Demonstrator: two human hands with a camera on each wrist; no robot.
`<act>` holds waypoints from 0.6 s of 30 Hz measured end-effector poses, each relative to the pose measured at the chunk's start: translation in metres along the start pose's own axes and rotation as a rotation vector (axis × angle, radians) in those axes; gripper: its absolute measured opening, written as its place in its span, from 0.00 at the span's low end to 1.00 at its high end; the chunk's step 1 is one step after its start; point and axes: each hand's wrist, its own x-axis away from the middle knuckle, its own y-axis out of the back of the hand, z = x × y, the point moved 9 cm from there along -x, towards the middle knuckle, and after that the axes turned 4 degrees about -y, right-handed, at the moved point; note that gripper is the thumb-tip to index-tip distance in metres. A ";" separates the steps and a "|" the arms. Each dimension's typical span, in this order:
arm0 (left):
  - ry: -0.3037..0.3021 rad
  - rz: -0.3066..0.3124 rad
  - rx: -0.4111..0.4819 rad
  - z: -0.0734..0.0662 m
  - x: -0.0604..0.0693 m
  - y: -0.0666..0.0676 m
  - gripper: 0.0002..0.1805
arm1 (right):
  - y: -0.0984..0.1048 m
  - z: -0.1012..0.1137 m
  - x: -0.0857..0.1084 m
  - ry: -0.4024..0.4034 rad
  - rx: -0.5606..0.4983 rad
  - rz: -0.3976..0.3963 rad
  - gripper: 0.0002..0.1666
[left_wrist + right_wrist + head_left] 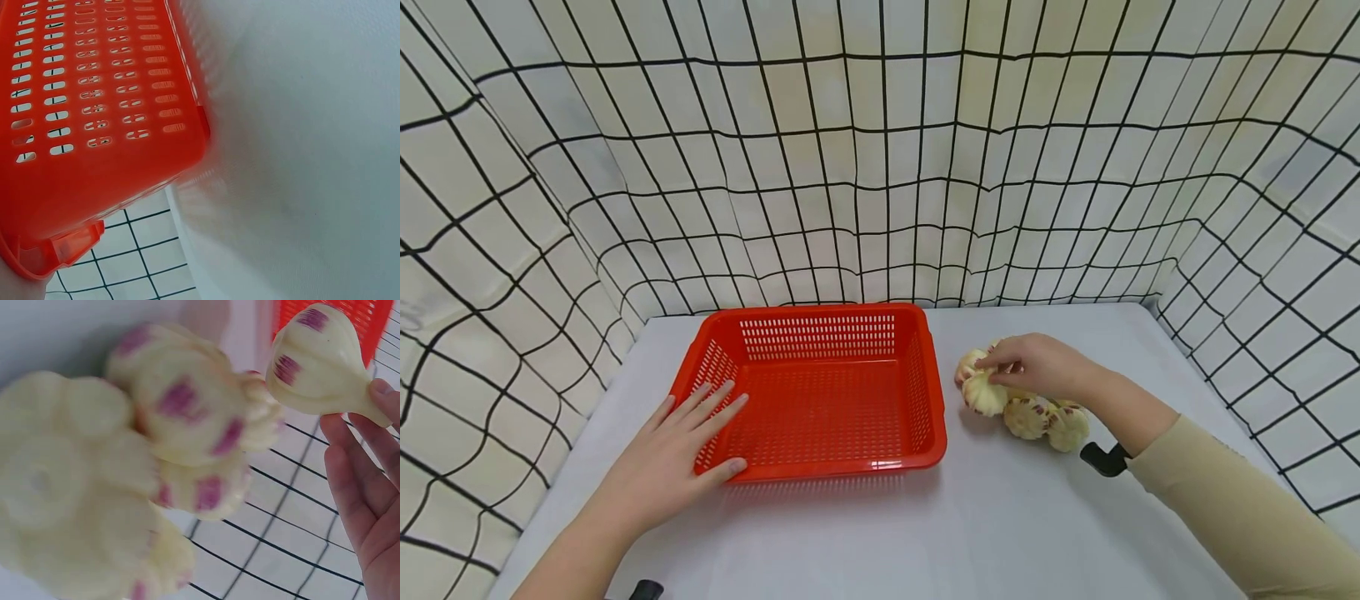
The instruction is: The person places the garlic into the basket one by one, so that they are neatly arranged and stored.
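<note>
Garlic [985, 394] is pinched by its neck in the right hand [1043, 364] beside other bulbs [1026, 418] right of the basket [820, 412], over whose left side the left hand [673, 457] is spread; picking-up appears current, and a steady lift toward the basket seems required.

From where I'm standing it's kinda a staged lab-type spot, can't swear to it: white table [865, 542], pale walls [901, 154] with black grid [887, 187] behind and flanking it.
</note>
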 end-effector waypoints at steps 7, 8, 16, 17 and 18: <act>-0.001 -0.002 -0.001 0.000 0.000 0.000 0.44 | 0.025 0.012 -0.009 0.018 0.015 -0.039 0.19; -0.002 -0.005 -0.002 0.001 0.000 0.000 0.44 | 0.028 0.014 -0.010 0.017 0.019 -0.042 0.19; -0.002 -0.005 0.009 0.001 0.000 -0.002 0.45 | 0.045 0.028 -0.024 0.013 0.015 -0.051 0.19; -0.002 -0.004 0.009 0.001 0.000 -0.002 0.45 | 0.046 0.030 -0.027 0.008 0.011 -0.051 0.18; -0.002 -0.003 0.010 0.001 0.000 -0.003 0.45 | 0.047 0.031 -0.029 0.007 0.005 -0.053 0.18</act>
